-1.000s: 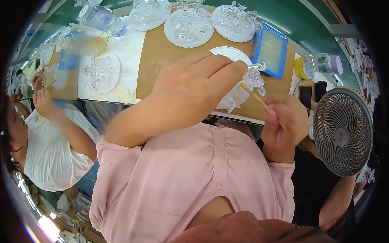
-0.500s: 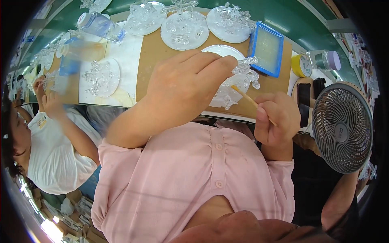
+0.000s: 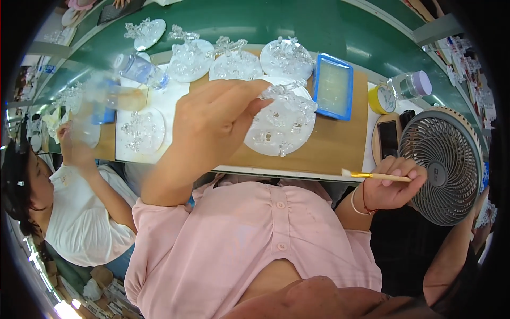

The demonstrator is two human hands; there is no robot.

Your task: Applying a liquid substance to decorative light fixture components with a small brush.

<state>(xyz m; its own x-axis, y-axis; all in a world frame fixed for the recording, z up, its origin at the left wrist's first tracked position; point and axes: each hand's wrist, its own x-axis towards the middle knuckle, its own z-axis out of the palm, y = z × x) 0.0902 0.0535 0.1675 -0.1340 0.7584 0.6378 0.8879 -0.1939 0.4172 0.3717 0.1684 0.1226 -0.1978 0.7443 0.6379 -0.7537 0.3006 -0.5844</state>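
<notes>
My left hand [image 3: 215, 114] is over the brown board, its thumb and fingers pinching a clear, knobbly plastic piece [image 3: 284, 93]. Beneath that piece lies a round white plate [image 3: 255, 137] with several clear bits on it; part of it is hidden by the hand. Off to the right, my right hand [image 3: 396, 183] grips the pale handle of a small brush [image 3: 372, 175]. The brush lies nearly level, its light bristles pointing left, well away from the plate.
Several round white plates [image 3: 237, 69] carrying clear pieces line the back. A blue-rimmed tray [image 3: 348, 87] holds pale liquid. At right are a yellow roll [image 3: 381, 99], a lidded jar [image 3: 406, 85], a phone [image 3: 388, 139] and a grey fan [image 3: 441, 170]. A co-worker [image 3: 87, 218] sits left.
My right hand has drawn the brush away from the clear piece, to the right and nearer my body. My left hand still holds the clear piece. The whole view has shifted somewhat.
</notes>
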